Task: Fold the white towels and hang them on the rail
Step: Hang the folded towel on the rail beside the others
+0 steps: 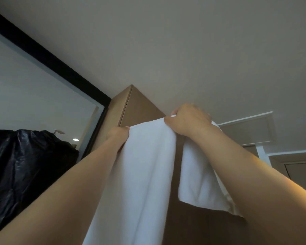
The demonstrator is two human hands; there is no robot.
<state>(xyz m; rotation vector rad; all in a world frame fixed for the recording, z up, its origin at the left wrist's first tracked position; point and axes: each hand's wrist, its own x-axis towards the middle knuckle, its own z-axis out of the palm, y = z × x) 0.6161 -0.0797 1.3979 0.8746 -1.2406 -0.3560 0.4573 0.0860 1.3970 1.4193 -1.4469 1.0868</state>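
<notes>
Both hands are raised above my head, each pinching the top edge of a white towel (145, 165). My left hand (119, 134) nips the left corner between thumb and curled fingers. My right hand (189, 121) is closed over the edge further right, knuckles toward me. Between them the edge is pulled fairly straight, and the cloth hangs in one long panel that runs out of the bottom of the view. A shorter white flap (196, 177) hangs behind my right forearm. Whether it is the same towel doubled over at my right hand or a separate one, I cannot tell. Behind the cloth stands a brown cabinet (140, 106), with a black-framed mirror (34, 82) and a black plastic bag (25, 165) off to the left.

I judge that I am early in the task: this towel is held up to be squared, half-folded at most. No rail is in view and no towel hangs on anything, so the folding has to be finished and the hanging is all to come. How many other towels wait, I cannot say.
</notes>
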